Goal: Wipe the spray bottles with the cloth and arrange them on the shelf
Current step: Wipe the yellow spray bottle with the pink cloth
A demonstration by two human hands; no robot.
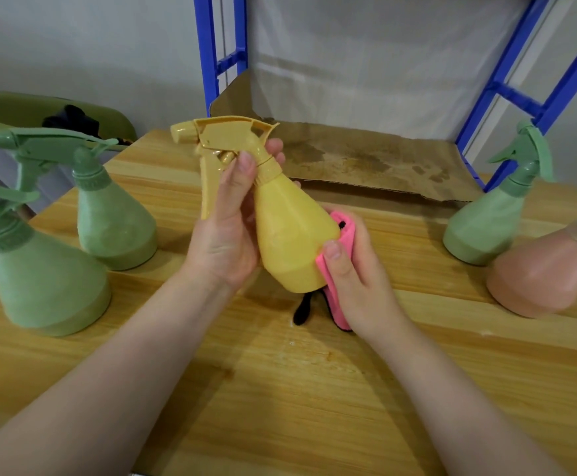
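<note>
Head: yellow bottle between both grips.

You're in a plain storeroom or workroom. A blue metal shelf frame stands at twelve o'clock, stained cardboard lining it, against bare grey walls.

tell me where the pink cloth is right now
In the head view, the pink cloth is right of centre, held in the right hand and pressed against the lower side of the yellow spray bottle above the wooden table.
</note>
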